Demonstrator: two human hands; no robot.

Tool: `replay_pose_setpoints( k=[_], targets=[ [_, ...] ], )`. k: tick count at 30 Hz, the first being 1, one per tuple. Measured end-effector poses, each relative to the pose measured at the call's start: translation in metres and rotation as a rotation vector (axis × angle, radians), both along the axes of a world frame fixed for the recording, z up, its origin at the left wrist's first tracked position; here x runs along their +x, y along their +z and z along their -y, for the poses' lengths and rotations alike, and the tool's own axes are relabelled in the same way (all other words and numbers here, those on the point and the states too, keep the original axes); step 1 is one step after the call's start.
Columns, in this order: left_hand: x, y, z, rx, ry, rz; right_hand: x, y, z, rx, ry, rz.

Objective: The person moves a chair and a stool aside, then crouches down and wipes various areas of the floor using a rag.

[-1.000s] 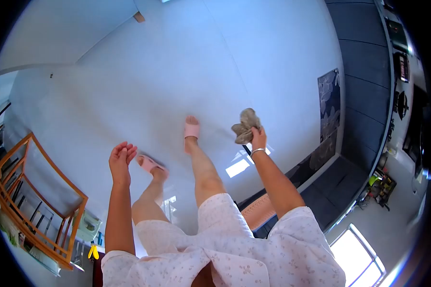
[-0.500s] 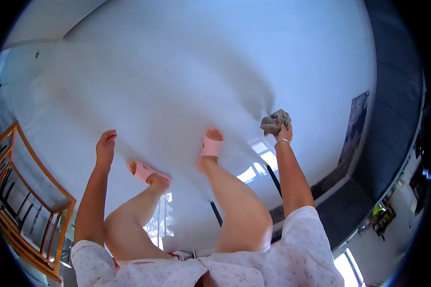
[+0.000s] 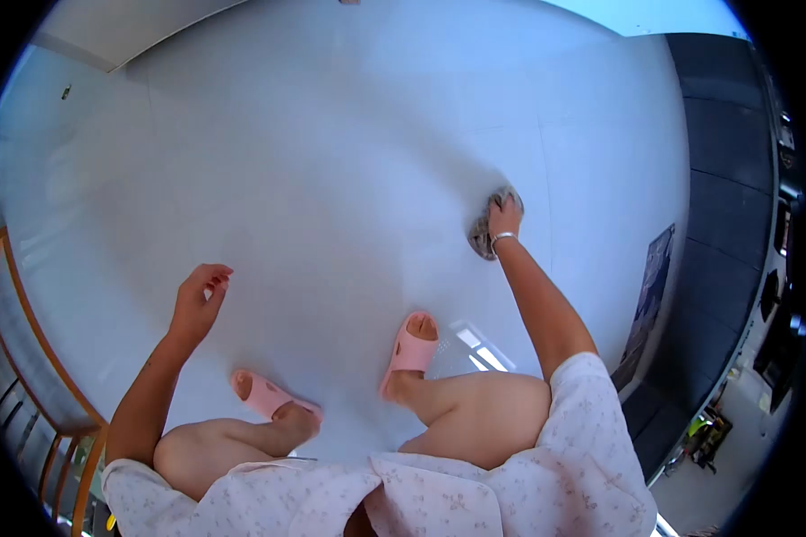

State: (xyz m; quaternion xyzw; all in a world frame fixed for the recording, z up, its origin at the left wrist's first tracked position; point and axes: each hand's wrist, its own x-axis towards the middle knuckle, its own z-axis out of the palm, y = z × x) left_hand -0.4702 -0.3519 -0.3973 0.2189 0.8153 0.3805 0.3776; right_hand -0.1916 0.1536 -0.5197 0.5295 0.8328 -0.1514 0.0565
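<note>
A crumpled grey-brown cloth [image 3: 482, 234] lies against the pale glossy floor [image 3: 331, 179], ahead and to the right of the feet. On top of it, my right hand [image 3: 506, 217] grips and presses it, with a bracelet round the wrist. My left hand [image 3: 201, 300] hangs in the air over the floor at the left, fingers curved and parted, holding nothing. Two pink slippers, the left one [image 3: 264, 394] and the right one [image 3: 412, 349], are on my feet between the hands. My knees are deeply bent.
A wooden chair [image 3: 40, 358] stands at the lower left. Dark cabinets [image 3: 725, 215] run along the right side, with a patterned dark mat [image 3: 649, 291] beside them. A pale panel edge [image 3: 107, 64] shows at the upper left.
My body has sunk into a squat. The cloth, earlier held up in my right hand, is now down on the floor under it. My left hand stays empty at the left.
</note>
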Motion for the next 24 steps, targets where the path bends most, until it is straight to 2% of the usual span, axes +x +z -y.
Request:
replay_pose_setpoints(
  k=[1, 3, 5, 6, 7, 8, 9, 11, 12, 13, 14, 15, 16, 18, 20, 22, 24],
  targets=[
    [0.001, -0.002, 0.000, 0.018, -0.011, 0.017, -0.023, -0.004, -0.004, 0.037, 0.051, -0.063],
    [0.003, -0.002, 0.004, 0.049, -0.006, 0.022, -0.070, -0.004, -0.013, 0.074, 0.222, 0.031],
    [0.005, 0.000, 0.015, 0.075, 0.011, 0.023, -0.121, 0.013, 0.005, 0.030, 0.321, 0.017],
    [0.009, 0.000, 0.023, 0.082, 0.029, 0.025, -0.141, 0.009, 0.017, 0.103, 0.437, 0.047],
    [0.012, 0.000, 0.034, 0.083, 0.143, 0.096, -0.160, 0.004, 0.032, 0.176, 0.553, 0.075],
    [0.016, 0.000, 0.044, 0.082, 0.253, 0.168, -0.178, 0.014, 0.054, 0.146, 0.646, 0.104],
    [0.021, 0.003, 0.055, 0.087, 0.264, 0.171, -0.194, 0.024, 0.082, 0.115, 0.735, 0.134],
    [0.033, 0.007, 0.074, 0.090, 0.274, 0.082, -0.212, -0.002, 0.133, 0.057, 0.992, 0.172],
    [0.039, 0.002, 0.079, 0.098, 0.287, 0.080, -0.224, 0.039, 0.181, -0.034, 1.140, 0.144],
    [0.048, -0.006, 0.085, 0.118, 0.325, 0.041, -0.227, 0.031, 0.219, -0.030, 1.282, 0.142],
    [0.056, -0.011, 0.095, 0.126, 0.371, -0.004, -0.230, 0.031, 0.264, -0.236, 1.190, 0.037],
    [0.058, -0.006, 0.099, 0.129, 0.307, -0.125, -0.234, 0.033, 0.306, -0.456, 1.103, -0.070],
    [0.061, 0.002, 0.100, 0.109, 0.258, -0.246, -0.238, 0.031, 0.339, -0.490, 1.166, -0.090],
    [0.065, 0.012, 0.108, 0.040, 0.231, -0.353, -0.243, 0.026, 0.410, -0.770, 1.149, -0.347],
    [0.073, 0.024, 0.127, -0.102, 0.171, -0.555, -0.248, 0.045, 0.446, -1.078, 0.993, -0.212],
    [0.080, 0.035, 0.146, -0.247, 0.071, -0.739, -0.241, 0.039, 0.465, -1.559, 0.502, -0.367],
    [0.086, 0.050, 0.165, -0.253, 0.170, -0.737, -0.238, 0.063, 0.463, -1.705, 0.287, -0.389]
  ],
)
